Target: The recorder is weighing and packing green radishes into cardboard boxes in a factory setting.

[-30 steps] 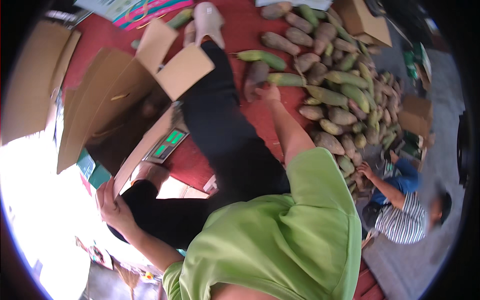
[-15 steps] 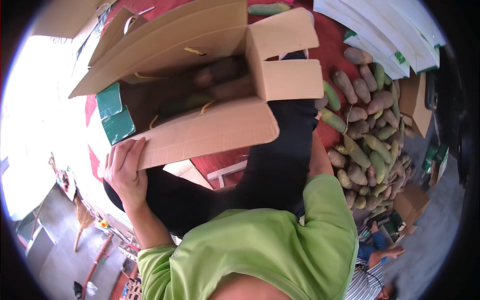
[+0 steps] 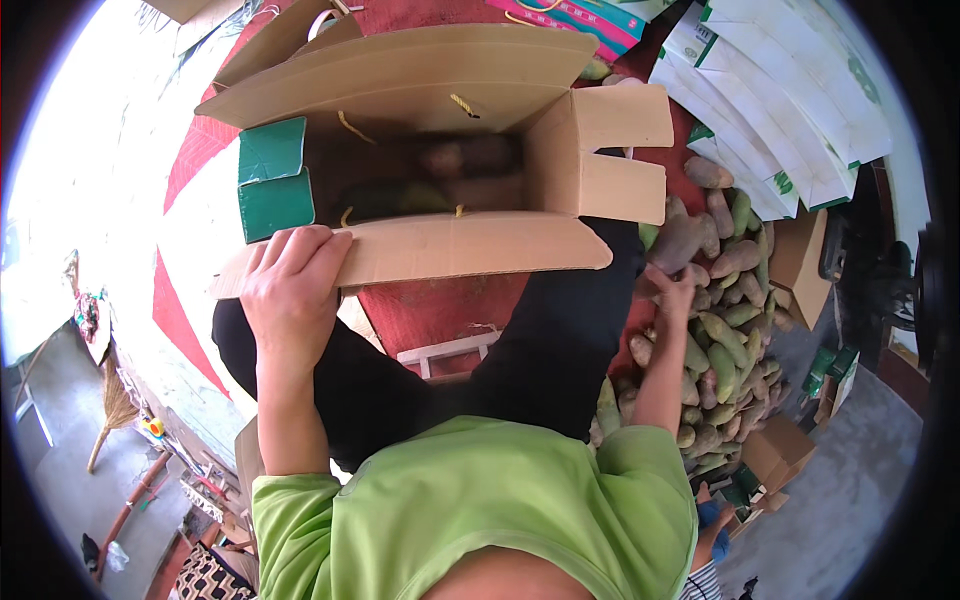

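An open cardboard box with yellow rope handles and green end flaps stands in front of me. Inside, in shadow, lie several long radishes, some purplish and some green. My left hand is closed over the left part of the box's near flap. Right of the box, my right hand has its fingers closed on the lower end of a plump purplish-brown radish. That one is at the edge of a large pile of green and purplish radishes.
White flattened cartons lean at the far right, and a pink and teal box is at the back. Brown cartons stand beyond the pile. A broom is at left. Part of another person shows at lower right.
My right hand, hidden beside my leg before, has come forward and grips a radish. My left hand stays on the flap. The view has shifted, and the pink and teal box has come into sight.
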`<state>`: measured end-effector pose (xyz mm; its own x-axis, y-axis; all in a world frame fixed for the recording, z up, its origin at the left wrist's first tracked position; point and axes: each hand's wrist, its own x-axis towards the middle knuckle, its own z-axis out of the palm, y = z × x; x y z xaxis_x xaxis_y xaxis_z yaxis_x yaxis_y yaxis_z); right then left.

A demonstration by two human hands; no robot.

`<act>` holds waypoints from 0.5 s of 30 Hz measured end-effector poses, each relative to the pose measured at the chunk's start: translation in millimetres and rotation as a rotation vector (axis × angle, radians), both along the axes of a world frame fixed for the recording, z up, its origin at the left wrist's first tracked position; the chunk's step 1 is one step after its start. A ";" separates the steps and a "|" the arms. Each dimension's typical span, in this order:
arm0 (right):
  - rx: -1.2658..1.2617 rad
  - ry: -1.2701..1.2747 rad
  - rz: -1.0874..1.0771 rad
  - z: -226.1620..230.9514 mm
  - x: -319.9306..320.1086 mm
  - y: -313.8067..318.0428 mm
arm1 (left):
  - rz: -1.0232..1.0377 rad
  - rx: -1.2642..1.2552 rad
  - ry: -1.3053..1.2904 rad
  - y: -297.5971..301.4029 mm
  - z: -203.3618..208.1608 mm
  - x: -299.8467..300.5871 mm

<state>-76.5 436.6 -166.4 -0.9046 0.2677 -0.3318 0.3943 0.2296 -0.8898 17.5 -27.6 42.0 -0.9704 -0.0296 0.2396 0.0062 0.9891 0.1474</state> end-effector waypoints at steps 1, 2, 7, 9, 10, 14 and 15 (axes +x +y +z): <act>0.057 0.064 0.032 37.0 -7.4 -6.2 | -0.005 0.011 0.006 1.1 -0.2 -0.9; 0.154 0.056 0.069 77.1 -16.8 -18.3 | -0.010 -0.005 0.032 1.1 -0.4 -0.7; 0.259 0.333 0.252 209.0 -46.6 -52.7 | -0.010 0.001 0.030 -0.1 -0.1 2.1; 0.286 0.373 0.308 250.5 -56.8 -80.2 | -0.019 0.033 0.040 -2.7 -2.4 3.4; 0.408 0.423 0.475 268.0 -62.9 -93.6 | -0.024 0.036 0.049 -3.0 -3.5 2.7; 0.480 0.429 0.965 293.1 -82.7 -181.5 | -0.010 0.027 0.027 -6.5 -6.1 5.6; 0.454 0.431 1.091 284.5 -91.4 -199.2 | -0.014 0.021 0.031 -6.7 -6.2 6.1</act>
